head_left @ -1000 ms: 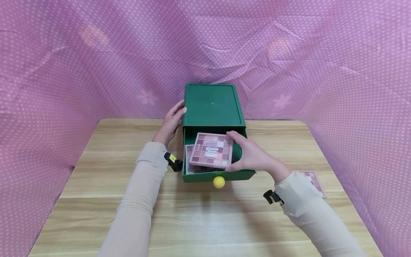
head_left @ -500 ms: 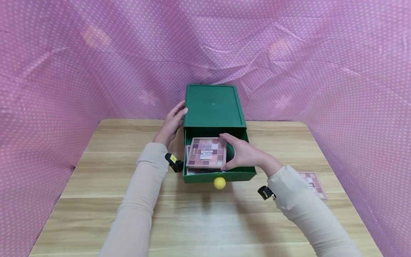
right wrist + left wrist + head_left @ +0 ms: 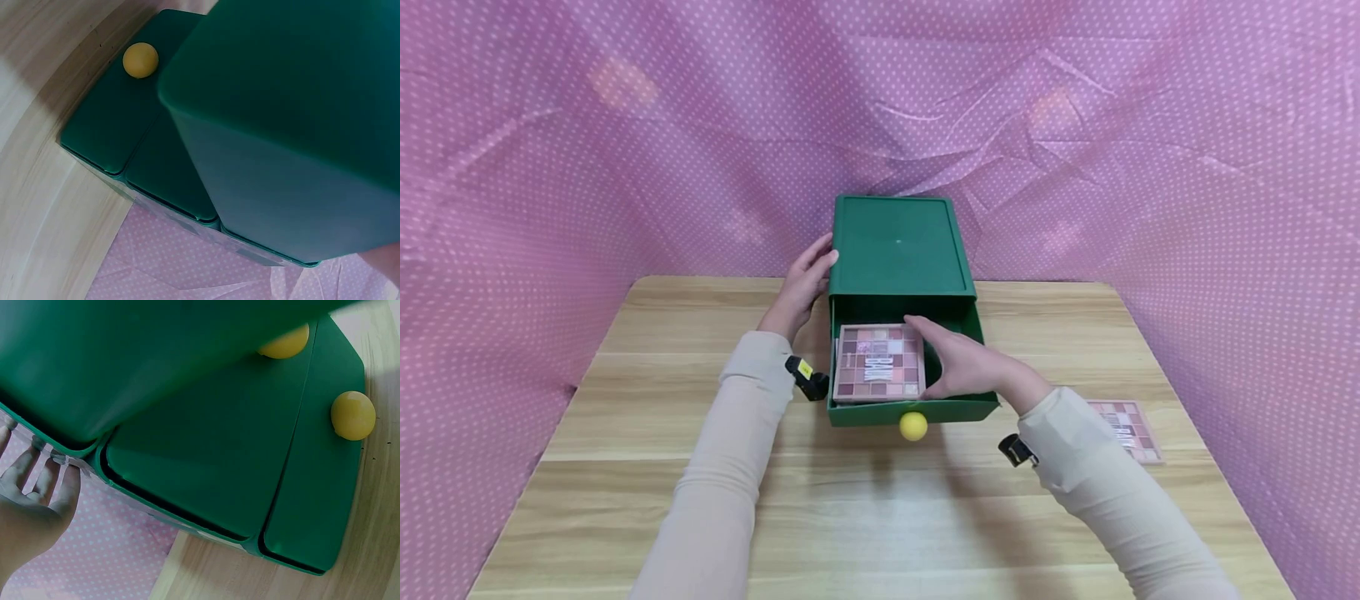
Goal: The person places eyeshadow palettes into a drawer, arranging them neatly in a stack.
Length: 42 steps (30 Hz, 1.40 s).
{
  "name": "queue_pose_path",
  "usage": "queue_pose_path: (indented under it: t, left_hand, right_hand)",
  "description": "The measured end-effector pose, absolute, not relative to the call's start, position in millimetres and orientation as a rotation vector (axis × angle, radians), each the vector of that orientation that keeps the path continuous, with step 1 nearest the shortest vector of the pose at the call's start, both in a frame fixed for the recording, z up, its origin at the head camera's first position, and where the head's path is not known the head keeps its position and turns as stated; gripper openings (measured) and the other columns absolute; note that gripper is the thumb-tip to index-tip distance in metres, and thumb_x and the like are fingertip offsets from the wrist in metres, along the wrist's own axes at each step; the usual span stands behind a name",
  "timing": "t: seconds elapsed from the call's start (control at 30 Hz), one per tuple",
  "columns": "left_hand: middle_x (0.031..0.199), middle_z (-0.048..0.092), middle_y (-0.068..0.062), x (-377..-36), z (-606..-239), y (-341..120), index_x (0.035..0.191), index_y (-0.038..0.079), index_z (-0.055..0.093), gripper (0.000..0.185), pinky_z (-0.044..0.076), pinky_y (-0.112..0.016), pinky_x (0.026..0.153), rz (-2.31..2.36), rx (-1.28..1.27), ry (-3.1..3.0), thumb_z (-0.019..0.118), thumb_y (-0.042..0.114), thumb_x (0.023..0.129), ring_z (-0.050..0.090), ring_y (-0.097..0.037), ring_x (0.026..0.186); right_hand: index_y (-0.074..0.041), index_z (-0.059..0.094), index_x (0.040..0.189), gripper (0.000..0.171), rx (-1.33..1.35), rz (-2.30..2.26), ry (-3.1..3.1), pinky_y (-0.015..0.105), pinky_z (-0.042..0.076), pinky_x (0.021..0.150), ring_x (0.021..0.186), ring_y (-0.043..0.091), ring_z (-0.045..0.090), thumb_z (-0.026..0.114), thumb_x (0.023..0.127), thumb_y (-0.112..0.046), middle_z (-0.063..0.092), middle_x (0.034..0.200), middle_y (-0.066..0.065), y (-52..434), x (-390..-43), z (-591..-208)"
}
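Palette (image 3: 879,363) flat in drawer (image 3: 958,408), square-on; right hand (image 3: 964,363) touching edge.

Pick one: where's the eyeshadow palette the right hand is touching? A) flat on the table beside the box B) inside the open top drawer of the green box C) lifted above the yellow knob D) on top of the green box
B: in the head view the palette lies inside the pulled-out drawer of the green box, with the right hand at its right edge.
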<state>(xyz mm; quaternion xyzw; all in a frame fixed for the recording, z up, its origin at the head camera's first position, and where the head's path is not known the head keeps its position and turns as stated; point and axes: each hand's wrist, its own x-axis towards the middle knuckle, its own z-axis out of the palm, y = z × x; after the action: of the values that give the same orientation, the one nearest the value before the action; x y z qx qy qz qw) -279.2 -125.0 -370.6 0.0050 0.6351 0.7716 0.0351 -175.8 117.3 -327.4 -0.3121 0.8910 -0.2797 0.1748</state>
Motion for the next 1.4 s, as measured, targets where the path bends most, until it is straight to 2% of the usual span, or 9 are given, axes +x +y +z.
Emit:
queue_pose_path:
  t: [0.27,0.63,1.13,1.4]
  left_hand:
    - [0.131,0.035,0.002,-279.0,-369.8,-124.0,0.131,0.020,0.038,0.047,0.039,-0.033,0.085,2.376,0.029,1.939,0.052,0.027,0.087,0.047,-0.020,0.098]
    - [0.131,0.036,0.001,-278.5,-369.3,-124.3,0.132,0.019,0.037,0.047,0.043,-0.028,0.080,2.378,0.039,1.933,0.052,0.026,0.087,0.048,-0.018,0.096]
    - [0.131,0.036,0.001,-277.9,-368.9,-124.5,0.132,0.020,0.037,0.048,0.043,-0.027,0.079,2.371,-0.004,1.937,0.052,0.026,0.087,0.048,-0.017,0.094]
    - [0.130,0.037,0.000,-277.8,-369.1,-124.2,0.131,0.018,0.039,0.046,0.044,-0.025,0.074,2.389,0.021,1.935,0.052,0.024,0.087,0.049,-0.017,0.092]
  right_hand:
    - [-0.002,0.013,0.137,0.093,-0.893,-0.736,2.558,0.036,0.025,0.097,0.123,0.023,0.024,0.074,0.068,-0.014,0.022,0.139,0.012,115.8,-172.7,-328.9]
    - [-0.007,0.011,0.138,0.094,-0.851,-0.877,2.584,0.038,0.032,0.093,0.117,0.022,0.034,0.073,0.069,-0.021,0.026,0.137,0.008,119.1,-168.5,-325.2]
    - [-0.009,0.013,0.138,0.092,-0.789,-1.137,2.568,0.040,0.024,0.097,0.124,0.020,0.022,0.072,0.070,-0.027,0.023,0.139,0.006,147.5,-159.4,-312.9]
    - [-0.006,0.013,0.138,0.093,-0.720,-1.218,2.625,0.044,0.022,0.097,0.123,0.031,0.021,0.073,0.070,-0.025,0.018,0.140,0.013,175.7,-153.5,-312.1]
